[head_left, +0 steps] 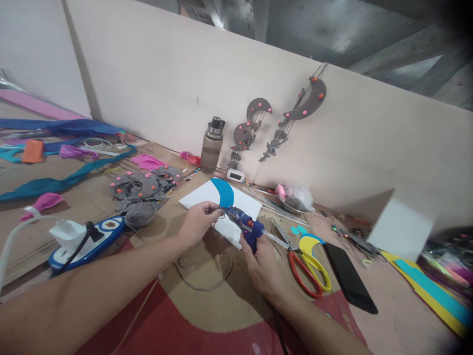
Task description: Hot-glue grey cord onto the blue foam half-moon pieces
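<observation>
In my right hand (260,261) is a blue hot glue gun (246,222), a clear glue stick jutting from its back and its nozzle pointing left. My left hand (201,220) is closed in a pinch right by the nozzle; what its fingertips hold is too small to make out. Under both lies a white sheet (195,194) with a blue crescent (223,191) on it. A thin grey strand (203,288) curves over the cardboard below my hands. To the right of the glue gun are scissors (306,268) with red and yellow handles, blades apart.
At left are a blue power strip (88,241), a grey yarn ball (140,213) and grey crescents with coloured dots (135,186). A bottle (212,145) stands by the wall. A black phone (349,276) lies right of the scissors. Finished-looking grey crescents (308,101) hang on the wall.
</observation>
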The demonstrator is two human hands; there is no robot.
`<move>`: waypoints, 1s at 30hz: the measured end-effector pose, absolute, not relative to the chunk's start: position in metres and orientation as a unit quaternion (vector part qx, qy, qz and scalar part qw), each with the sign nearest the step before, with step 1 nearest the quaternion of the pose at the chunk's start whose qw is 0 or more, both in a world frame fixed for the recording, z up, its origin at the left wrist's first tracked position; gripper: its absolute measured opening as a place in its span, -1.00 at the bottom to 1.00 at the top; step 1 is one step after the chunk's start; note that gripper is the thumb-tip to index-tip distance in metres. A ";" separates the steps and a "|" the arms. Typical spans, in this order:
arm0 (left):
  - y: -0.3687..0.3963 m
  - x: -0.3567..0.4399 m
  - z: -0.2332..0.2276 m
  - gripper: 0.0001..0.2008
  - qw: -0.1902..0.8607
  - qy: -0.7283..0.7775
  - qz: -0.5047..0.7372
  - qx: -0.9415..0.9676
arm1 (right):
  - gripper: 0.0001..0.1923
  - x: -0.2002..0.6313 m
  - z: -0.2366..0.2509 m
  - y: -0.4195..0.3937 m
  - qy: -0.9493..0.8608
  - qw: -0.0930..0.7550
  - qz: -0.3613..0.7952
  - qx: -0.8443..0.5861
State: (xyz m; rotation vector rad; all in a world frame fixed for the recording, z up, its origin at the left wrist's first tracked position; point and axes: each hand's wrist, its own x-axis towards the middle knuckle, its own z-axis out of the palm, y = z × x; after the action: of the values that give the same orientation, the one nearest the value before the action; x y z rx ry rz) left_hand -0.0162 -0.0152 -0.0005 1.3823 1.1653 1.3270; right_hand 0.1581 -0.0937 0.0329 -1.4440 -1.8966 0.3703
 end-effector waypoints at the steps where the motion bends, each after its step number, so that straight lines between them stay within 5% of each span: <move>1: -0.016 -0.016 0.000 -0.75 0.432 0.467 0.530 0.561 | -0.69 0.159 0.031 -0.093 -0.735 0.361 0.147 -0.554; 21: -0.010 -0.017 -0.004 -0.68 0.477 0.453 0.604 0.450 | -0.62 0.184 0.014 -0.065 -0.621 0.436 0.262 -0.596; 30: -0.029 -0.016 0.025 -0.80 0.306 0.503 0.571 0.572 | -0.59 0.203 0.013 -0.041 -0.725 0.172 0.004 -0.667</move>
State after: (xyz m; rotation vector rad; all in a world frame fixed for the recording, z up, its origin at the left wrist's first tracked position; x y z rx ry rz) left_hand -0.0165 -0.0294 0.0251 1.5126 1.3315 1.5114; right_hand 0.2032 -0.0412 0.0128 -1.8919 -2.0584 0.0120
